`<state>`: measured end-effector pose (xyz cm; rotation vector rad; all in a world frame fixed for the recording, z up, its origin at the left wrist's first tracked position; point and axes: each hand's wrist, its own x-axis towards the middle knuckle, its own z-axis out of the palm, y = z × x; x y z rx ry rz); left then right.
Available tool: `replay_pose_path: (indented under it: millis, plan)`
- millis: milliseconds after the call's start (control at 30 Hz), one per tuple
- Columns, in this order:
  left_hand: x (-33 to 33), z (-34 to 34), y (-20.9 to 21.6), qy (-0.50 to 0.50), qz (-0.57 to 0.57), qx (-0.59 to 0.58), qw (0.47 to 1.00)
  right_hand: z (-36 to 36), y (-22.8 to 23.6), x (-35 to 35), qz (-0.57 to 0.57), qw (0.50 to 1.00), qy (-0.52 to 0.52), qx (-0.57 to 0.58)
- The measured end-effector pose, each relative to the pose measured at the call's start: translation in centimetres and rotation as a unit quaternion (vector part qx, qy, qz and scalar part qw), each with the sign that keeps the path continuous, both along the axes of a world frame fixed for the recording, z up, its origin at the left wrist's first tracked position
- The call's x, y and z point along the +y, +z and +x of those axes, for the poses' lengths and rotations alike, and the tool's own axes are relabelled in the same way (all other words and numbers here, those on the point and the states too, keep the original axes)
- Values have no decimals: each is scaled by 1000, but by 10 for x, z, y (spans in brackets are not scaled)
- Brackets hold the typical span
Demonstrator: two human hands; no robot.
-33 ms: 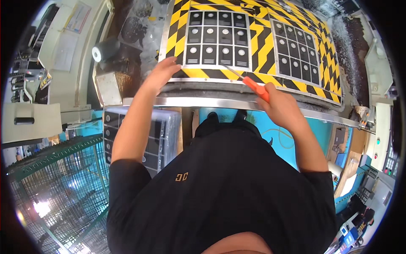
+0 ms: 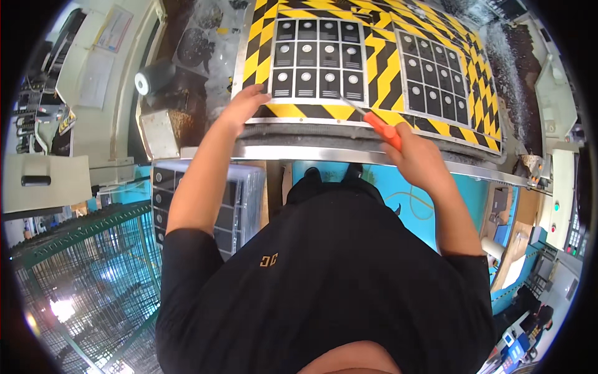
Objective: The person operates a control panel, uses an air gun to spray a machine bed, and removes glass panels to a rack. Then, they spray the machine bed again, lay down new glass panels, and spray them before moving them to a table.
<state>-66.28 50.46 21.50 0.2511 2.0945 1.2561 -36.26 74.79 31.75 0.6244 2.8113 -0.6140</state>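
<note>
My right hand [image 2: 414, 153] is closed round the orange handle of a screwdriver [image 2: 379, 124]. Its thin metal shaft points up and left, the tip at the lower edge of the left panel [image 2: 317, 65], near its lower right part. That panel holds rows of black rectangular pieces, each with a pale round spot, in a light frame. My left hand [image 2: 245, 107] rests by the panel's lower left corner, fingers stretched out with nothing in them. A second, similar panel [image 2: 435, 78] lies to the right. Yellow-and-black striped sheeting [image 2: 383, 68] surrounds both panels.
A metal rail [image 2: 299, 153] runs along the front of the machine bed. Below it, on the left, stands a plastic-wrapped stack of similar black panels [image 2: 249, 193]. A dark cylinder with a white end [image 2: 152, 78] and a rusty block [image 2: 165, 131] sit at left, above a green wire-mesh rack [image 2: 93, 249].
My right hand and the screwdriver have shifted slightly to the right, the tip with them. My left hand has moved a little to the right. The panels sit marginally differently in view.
</note>
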Motion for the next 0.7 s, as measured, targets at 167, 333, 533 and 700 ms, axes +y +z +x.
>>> replay_pose_path:
  millis: [167, 333, 533, 700]
  plan:
    - [60, -34, -39, 24, -45, -101, 994, 40, 11, 11, 13, 992, -121, -30]
    - [79, -30, -26, 43, -43, -128, 990, 84, 11, 10, -58, 979, -190, -41]
    - [69, -66, -60, 75, -101, -136, 983, 89, 7, 18, -68, 969, -235, -47]
    - [85, -80, -54, 18, 35, -213, 976, 96, 4, 12, -84, 960, -265, -25]
